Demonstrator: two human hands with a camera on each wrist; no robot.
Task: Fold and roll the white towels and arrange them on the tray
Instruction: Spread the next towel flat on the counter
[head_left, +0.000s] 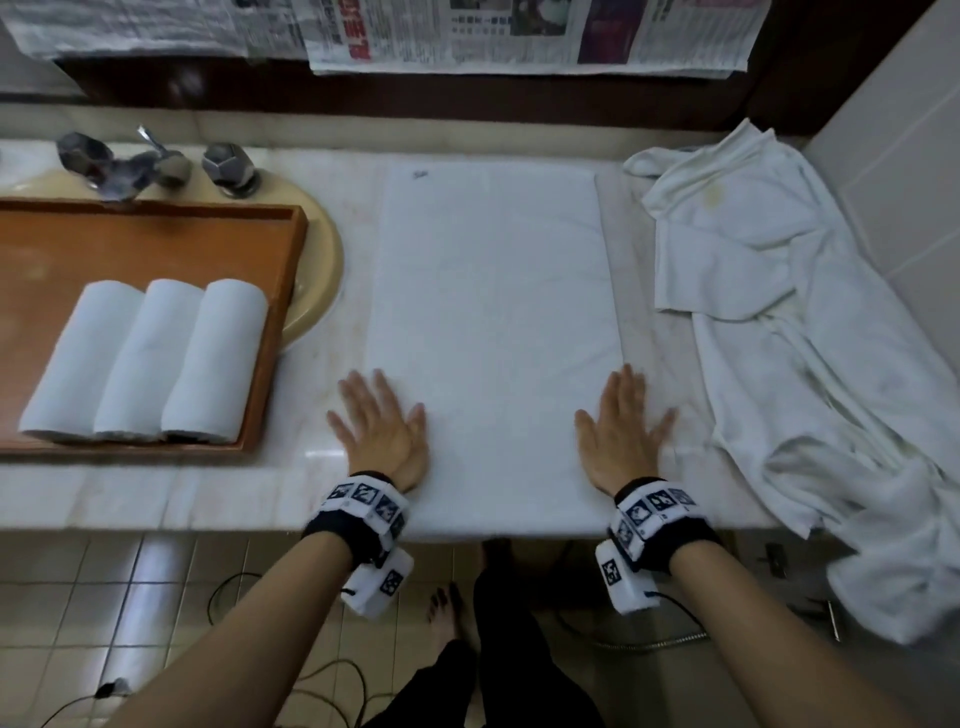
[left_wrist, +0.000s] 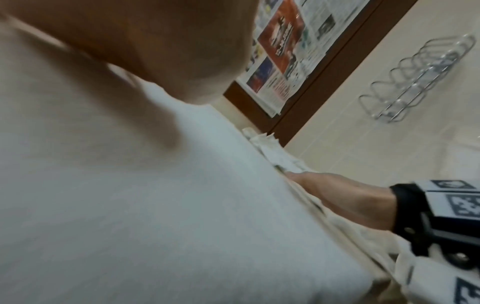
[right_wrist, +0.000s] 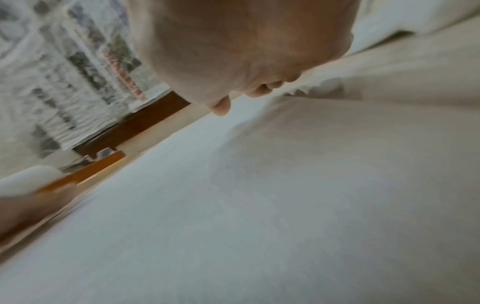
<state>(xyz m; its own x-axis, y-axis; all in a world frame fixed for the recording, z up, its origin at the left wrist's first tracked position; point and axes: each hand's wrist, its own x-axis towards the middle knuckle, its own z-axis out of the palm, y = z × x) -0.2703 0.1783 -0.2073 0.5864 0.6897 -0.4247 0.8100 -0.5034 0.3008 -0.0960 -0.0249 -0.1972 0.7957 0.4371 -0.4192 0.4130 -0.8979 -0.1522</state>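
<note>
Your left hand (head_left: 382, 431) and right hand (head_left: 621, 431) lie flat, each grip spread apart, on the near edges of the folded white towel (head_left: 493, 312) on the desk (head_left: 130, 493). Three rolled towels (head_left: 145, 358) sit side by side in the wooden tray (head_left: 280, 291); crumpled towels (head_left: 810, 353) lie to the right.

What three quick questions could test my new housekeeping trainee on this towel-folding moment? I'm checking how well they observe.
1. How many rolled towels lie on the tray?
2. True or false: both hands lie flat at the folded towel's near end.
3. The loose pile lies beside which hand: A left, B right?

Key: 1. three; 2. true; 3. B
</note>
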